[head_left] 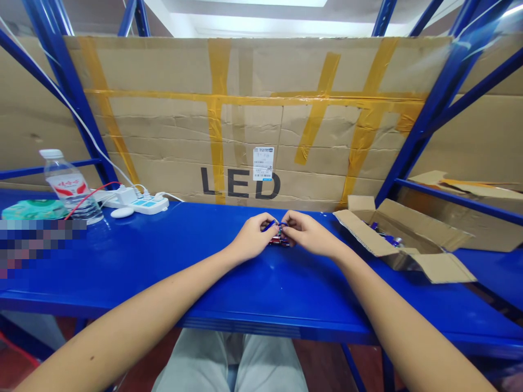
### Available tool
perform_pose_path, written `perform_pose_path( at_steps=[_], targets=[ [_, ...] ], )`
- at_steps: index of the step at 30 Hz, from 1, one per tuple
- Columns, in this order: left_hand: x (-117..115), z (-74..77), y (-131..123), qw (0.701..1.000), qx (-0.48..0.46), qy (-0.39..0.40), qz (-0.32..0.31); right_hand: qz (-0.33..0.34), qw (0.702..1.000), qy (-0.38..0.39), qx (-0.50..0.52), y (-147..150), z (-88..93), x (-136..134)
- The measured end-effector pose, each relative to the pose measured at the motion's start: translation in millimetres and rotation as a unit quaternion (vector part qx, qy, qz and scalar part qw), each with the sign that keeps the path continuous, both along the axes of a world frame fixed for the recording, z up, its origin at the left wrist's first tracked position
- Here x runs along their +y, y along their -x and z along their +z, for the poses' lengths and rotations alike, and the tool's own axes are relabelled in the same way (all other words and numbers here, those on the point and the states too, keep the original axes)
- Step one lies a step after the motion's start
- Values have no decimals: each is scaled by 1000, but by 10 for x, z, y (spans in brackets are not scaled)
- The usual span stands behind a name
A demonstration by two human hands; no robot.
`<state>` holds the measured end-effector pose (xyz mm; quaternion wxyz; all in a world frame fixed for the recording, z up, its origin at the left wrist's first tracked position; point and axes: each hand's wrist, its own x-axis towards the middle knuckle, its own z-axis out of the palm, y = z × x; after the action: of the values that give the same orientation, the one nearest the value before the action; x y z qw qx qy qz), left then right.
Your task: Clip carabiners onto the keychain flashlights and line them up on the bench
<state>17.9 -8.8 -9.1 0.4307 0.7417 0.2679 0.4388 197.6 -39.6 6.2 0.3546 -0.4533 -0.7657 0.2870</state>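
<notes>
Left of the open brown cardboard box [363,234], left hand [254,235] and right hand [307,231] pinch glossy blue-and-red pieces [279,239]; steadiness helps.

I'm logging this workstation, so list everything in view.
Small parts: count unclear, blue and red, centre
Tabletop: one, blue, middle
Open carton: one, brown, tabletop's right
Shiny pieces: several, mostly blue, in the carton
LED-printed cardboard: one, brown, behind the tabletop
Tape strips: several, yellow, on the cardboard
Barcode label: one, white, on the cardboard
Water bottle: one, clear, left
Packet: one, teal, beside the bottle
Power strip: one, white, back left
Oval object: one, white, before the strip
Cords: at least two, white and red, left
Rack posts: several, blue, both sides
Rear box: one, brown, far right
Ceiling: one, white, top
Left hand: one, bare, pinching small parts
Right hand: one, bare, likewise
Forearms: two, bare, foreground
Trousers: one, pale, bottom
</notes>
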Motion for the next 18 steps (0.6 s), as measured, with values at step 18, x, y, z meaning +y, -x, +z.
perform_pose_path(
  at_steps=[18],
  targets=[
    [27,-12,15,999,20,-27,33,-38,963,-198,-178,-18,60,-13]
  ],
)
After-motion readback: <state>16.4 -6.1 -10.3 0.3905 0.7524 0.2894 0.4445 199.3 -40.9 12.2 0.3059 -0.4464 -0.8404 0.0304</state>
